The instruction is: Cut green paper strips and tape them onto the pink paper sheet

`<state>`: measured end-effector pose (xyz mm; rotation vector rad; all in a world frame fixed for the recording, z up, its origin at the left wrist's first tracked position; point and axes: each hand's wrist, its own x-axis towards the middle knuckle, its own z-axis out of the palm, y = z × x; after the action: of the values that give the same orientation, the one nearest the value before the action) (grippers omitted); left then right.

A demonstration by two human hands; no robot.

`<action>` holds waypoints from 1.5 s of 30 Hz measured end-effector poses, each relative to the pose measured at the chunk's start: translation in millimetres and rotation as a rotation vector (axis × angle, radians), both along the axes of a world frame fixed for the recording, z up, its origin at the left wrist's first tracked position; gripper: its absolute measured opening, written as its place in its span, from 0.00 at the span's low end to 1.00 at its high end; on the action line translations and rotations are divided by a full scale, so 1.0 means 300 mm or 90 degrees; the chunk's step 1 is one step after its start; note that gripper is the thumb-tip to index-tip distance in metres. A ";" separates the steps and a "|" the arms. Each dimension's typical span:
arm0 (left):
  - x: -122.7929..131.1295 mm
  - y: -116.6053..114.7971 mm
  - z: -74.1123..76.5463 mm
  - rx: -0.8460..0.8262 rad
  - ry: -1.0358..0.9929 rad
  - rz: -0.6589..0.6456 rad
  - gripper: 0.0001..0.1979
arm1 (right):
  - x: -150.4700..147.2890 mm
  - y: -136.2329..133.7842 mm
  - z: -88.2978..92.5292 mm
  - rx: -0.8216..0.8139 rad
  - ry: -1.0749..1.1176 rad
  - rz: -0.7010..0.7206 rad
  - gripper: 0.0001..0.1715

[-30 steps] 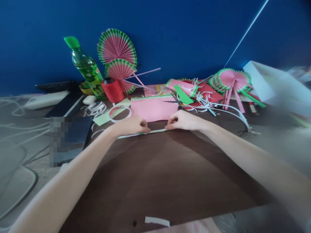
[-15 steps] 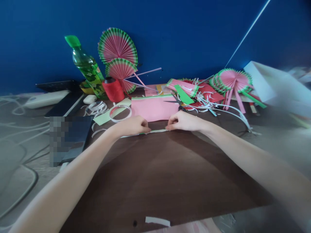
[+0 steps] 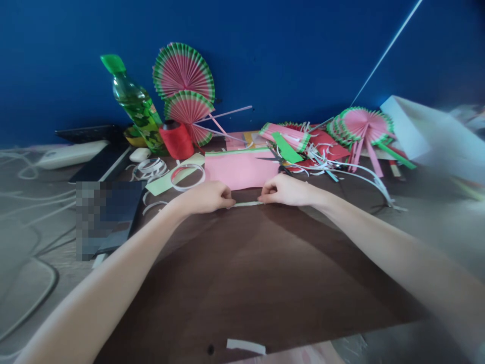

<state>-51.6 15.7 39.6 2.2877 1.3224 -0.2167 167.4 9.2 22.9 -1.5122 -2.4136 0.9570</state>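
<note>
My left hand (image 3: 212, 196) and my right hand (image 3: 282, 190) pinch a narrow strip of paper (image 3: 246, 204), pale green to white, from either side. The strip lies low over the brown tabletop, and its ends are hidden under my fingers. Just beyond it is a pink sheet of paper (image 3: 237, 171) with a green far edge. Black scissors (image 3: 267, 158) rest on that sheet's right side, their handles partly behind my right hand. A roll of tape (image 3: 187, 177) lies beyond my left wrist, partly over a light green paper piece (image 3: 159, 185).
Pleated pink-and-green paper fans (image 3: 184, 71) lean on the blue wall beside a green bottle (image 3: 136, 106) and a red thread spool (image 3: 177, 140). More fans (image 3: 364, 126), paper scraps (image 3: 320, 159) and a white box (image 3: 409, 126) stand right. A dark phone-like device (image 3: 121, 207) lies left.
The strip between my fingers looks shorter and narrower; the white and green length that stuck out below my left hand no longer shows. Both hands stay in nearly the same place.
</note>
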 end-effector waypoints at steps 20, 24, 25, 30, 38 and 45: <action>0.002 -0.008 0.025 -0.037 -0.015 0.025 0.17 | 0.003 0.000 0.007 -0.018 0.022 -0.028 0.16; 0.002 -0.005 0.019 -0.015 -0.003 0.014 0.18 | 0.000 0.001 0.004 -0.005 0.015 -0.033 0.15; 0.001 -0.004 0.016 -0.012 -0.002 0.009 0.18 | -0.001 0.001 0.003 -0.003 0.013 -0.034 0.15; -0.002 0.003 0.005 -0.010 -0.005 0.004 0.19 | -0.002 0.000 0.004 0.001 0.003 -0.040 0.14; -0.003 0.000 0.000 -0.008 -0.013 0.000 0.18 | -0.006 -0.007 0.013 0.007 -0.011 -0.046 0.13; 0.010 -0.013 0.012 0.009 -0.001 0.005 0.17 | -0.004 -0.005 0.005 0.022 -0.010 -0.041 0.12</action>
<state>-48.4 11.9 43.2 2.2934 1.3363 -0.2029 166.1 7.6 24.6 -1.5808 -2.3635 0.8899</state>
